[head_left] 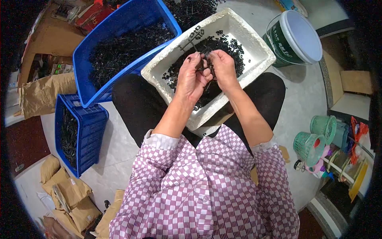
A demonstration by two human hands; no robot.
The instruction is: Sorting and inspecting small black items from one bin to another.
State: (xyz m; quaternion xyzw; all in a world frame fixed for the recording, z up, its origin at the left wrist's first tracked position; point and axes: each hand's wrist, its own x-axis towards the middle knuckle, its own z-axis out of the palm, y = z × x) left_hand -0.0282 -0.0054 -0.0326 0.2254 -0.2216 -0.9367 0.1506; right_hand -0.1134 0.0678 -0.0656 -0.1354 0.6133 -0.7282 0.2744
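Observation:
Both my hands are over a white foam box between my knees. My left hand, palm partly turned up, has its fingers curled around a thin black plastic sprue. The sprue's branched end, with small square frames on it, sticks up past my fingers toward the far left of the box. My right hand pinches close beside the left fingertips, at the sprue's near part; exactly what lies between those fingertips is partly hidden. Beneath, many small black plastic pieces cover the bottom of the box.
A large blue bin full of black sprues stands at the left, with a smaller blue crate nearer. More sprues lie beyond the box. A lidded green bucket is at the right, green baskets farther right, brown paper bags lower left.

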